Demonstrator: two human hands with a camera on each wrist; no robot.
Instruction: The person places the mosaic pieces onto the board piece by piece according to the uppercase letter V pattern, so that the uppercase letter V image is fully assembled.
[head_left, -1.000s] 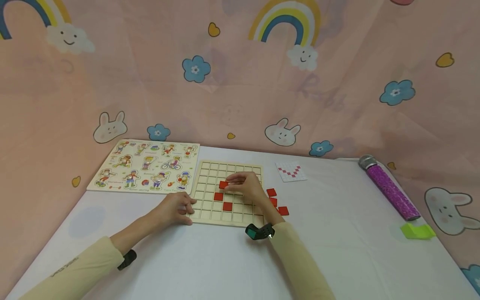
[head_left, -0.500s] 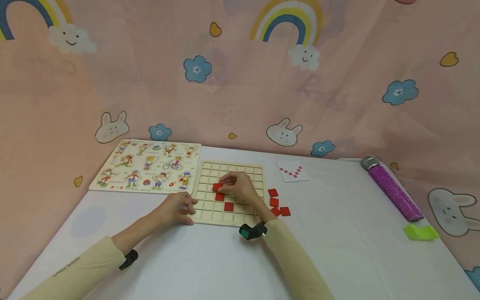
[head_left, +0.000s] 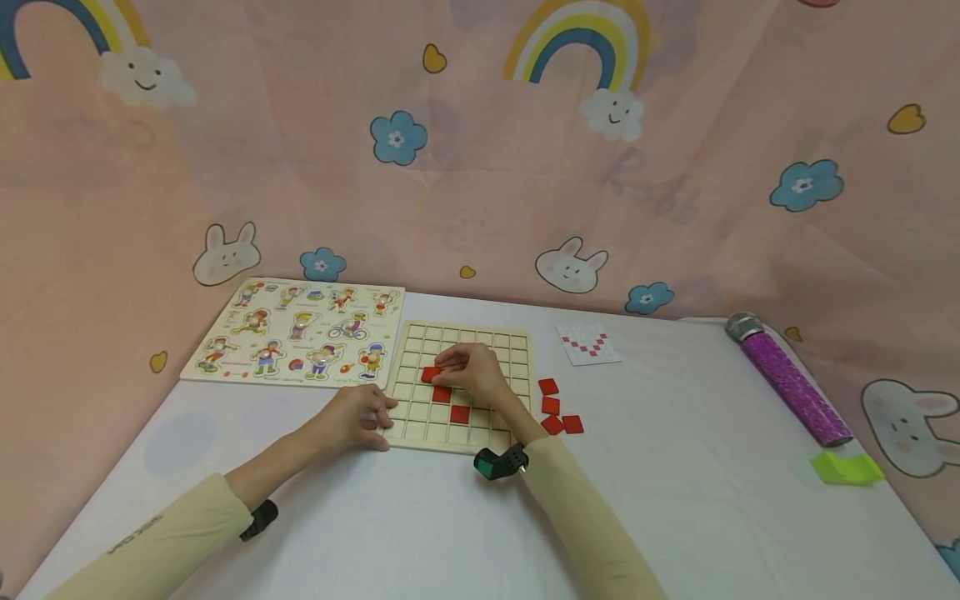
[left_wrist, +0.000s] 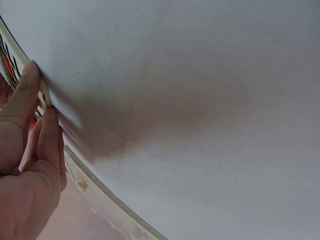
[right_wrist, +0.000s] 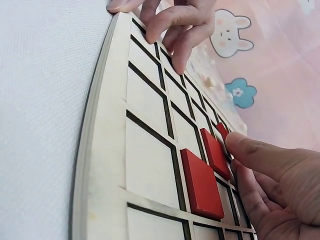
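A wooden grid board (head_left: 412, 408) lies on the table, two red square tiles set in its cells, one nearer (head_left: 460, 414) and one farther (head_left: 442, 395). My right hand (head_left: 480, 372) reaches over it, thumb and fingertips pinching a third red tile (head_left: 431, 374) just up and left of the farther one. In the right wrist view this pinched tile (right_wrist: 222, 131) is partly hidden by the thumb. At the board's near left corner, my left hand (head_left: 351, 419) grips the edge with thumb and fingers; the left wrist view shows its fingertips against the corner (left_wrist: 45, 95).
Several loose red tiles (head_left: 551, 406) lie right of the board. Behind them is a card (head_left: 588, 345) with a red checkmark-shaped pattern. A picture puzzle board (head_left: 273, 329) sits at the back left. Far right are a purple glitter microphone (head_left: 795, 379) and a lime-green piece (head_left: 846, 468).
My right hand has shifted left and slightly nearer with the pinched tile, by about one cell. The left hand keeps its grip on the corner.
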